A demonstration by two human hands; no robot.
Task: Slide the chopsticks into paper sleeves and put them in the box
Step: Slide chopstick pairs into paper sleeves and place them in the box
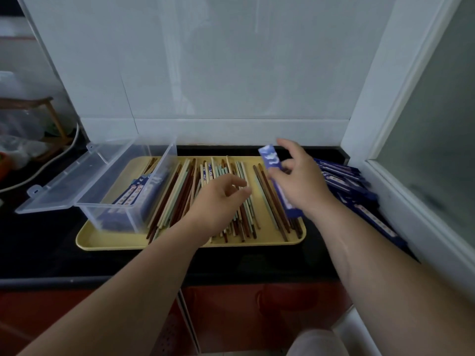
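Several loose chopsticks (180,194), brown, pale green and cream, lie lengthwise on a yellow tray (108,240). A clear plastic box (144,176) with its lid (64,181) swung open to the left stands on the tray's left part and holds several blue sleeved pairs (133,192). My right hand (300,186) hovers over the tray's right side, shut on one blue paper sleeve (270,158) that points away from me. My left hand (218,201) hangs over the middle pile of chopsticks with curled, slightly parted fingers; it holds nothing that I can see.
A heap of blue paper sleeves (347,186) lies on the black counter (38,247) right of the tray, against a white window frame (416,209). White tiled wall stands close behind. A white cable (51,160) and a wooden rack (48,119) sit at the far left.
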